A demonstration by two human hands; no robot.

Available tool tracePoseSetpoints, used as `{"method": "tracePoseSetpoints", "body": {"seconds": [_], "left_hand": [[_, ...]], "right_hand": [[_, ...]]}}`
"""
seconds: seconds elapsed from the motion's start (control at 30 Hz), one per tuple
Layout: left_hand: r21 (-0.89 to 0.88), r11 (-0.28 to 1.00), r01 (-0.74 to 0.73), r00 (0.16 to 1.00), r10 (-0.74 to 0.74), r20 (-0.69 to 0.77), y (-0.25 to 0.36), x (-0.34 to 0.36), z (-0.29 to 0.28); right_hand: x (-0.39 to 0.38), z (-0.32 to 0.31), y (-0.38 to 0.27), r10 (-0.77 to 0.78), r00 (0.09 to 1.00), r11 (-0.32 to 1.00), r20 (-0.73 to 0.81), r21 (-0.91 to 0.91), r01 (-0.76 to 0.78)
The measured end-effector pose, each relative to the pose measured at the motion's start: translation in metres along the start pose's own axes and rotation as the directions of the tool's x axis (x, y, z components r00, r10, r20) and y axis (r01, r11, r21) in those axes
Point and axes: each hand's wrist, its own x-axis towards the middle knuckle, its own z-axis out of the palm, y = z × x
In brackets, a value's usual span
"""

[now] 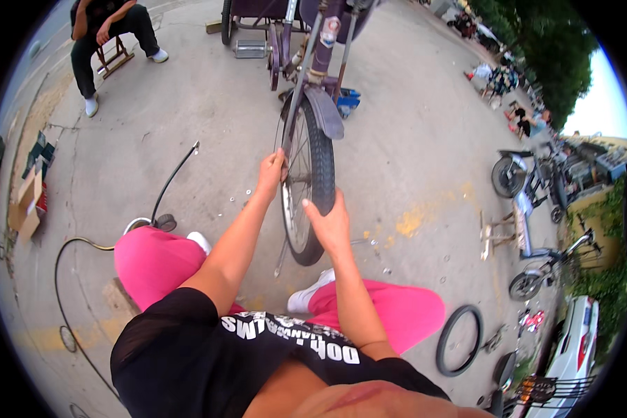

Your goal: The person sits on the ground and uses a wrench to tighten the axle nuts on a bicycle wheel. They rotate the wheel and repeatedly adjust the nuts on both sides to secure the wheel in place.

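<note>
I have both hands on the front wheel [306, 188] of the purple tricycle [313, 42], which stands on the concrete straight ahead of my knees. My left hand [272, 171] pinches the rim side with its fingers closed around the tyre edge; my right hand [329, 221] cups the knobbly tread, fingers curled over it. To do this well, I judge I should keep both grips opposite each other and work the tyre evenly, clear of the spokes [296, 174].
</note>
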Motion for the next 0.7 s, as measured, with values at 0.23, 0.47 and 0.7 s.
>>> {"method": "tracePoseSetpoints", "body": {"seconds": [0.23, 0.47, 0.7], "left_hand": [[-0.105, 0.992, 0.066, 0.998, -0.064, 0.023, 0.001, -0.003, 0.007], [-0.036, 0.999, -0.011, 0.999, 0.009, -0.047, 0.015, -0.002, 0.012], [0.115, 0.985, -0.131, 0.982, 0.145, -0.123, 0.007, -0.009, 0.027]], "right_hand": [[0.029, -0.010, -0.035, 0.084, 0.995, 0.996, 0.060, 0.031, -0.086], [0.042, 0.004, -0.018, -0.012, 1.000, 1.000, -0.018, -0.009, 0.012], [0.033, -0.003, -0.021, 0.105, 0.994, 0.990, 0.019, 0.093, -0.106]]}}
